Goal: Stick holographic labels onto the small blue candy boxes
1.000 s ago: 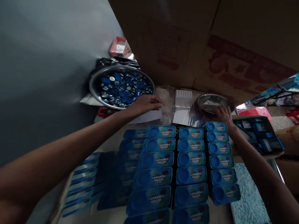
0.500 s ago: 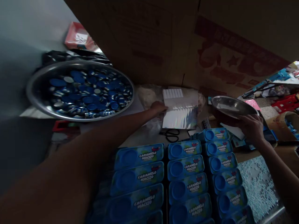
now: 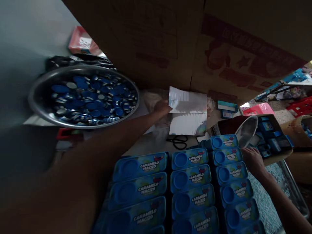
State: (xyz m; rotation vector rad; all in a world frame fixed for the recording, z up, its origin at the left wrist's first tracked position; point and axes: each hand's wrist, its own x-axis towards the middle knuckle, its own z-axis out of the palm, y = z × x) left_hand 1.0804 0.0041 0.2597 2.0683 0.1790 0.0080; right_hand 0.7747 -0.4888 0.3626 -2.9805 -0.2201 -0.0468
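Note:
My left hand (image 3: 162,109) is closed on the left edge of a shiny white sheet (image 3: 179,99), whose upper corner curls up. More white sheets (image 3: 187,123) lie in a pile beneath it. On the right, my right hand (image 3: 254,161) is closed at the lower rim of a metal bowl (image 3: 247,130) with a dark red outside. The bowl is tipped on its side, its mouth facing right. Part of this grip is hidden behind blue tins (image 3: 225,142) labelled "Caramelo Macizo", stacked in rows in front of me. Black-handled scissors (image 3: 179,142) lie below the sheets.
A wide steel basin (image 3: 36,97) at left holds many blue and silver discs. Large cardboard boxes (image 3: 156,39) wall off the back. A carton (image 3: 282,156) of blue packs stands at right, above a tray (image 3: 298,195) of pale blue pellets. A pink basket (image 3: 259,109) is behind.
My right hand has moved down and towards me, and the metal bowl has gone from nearly level to tipped on its side. My left hand has lifted the sheet's left corner slightly.

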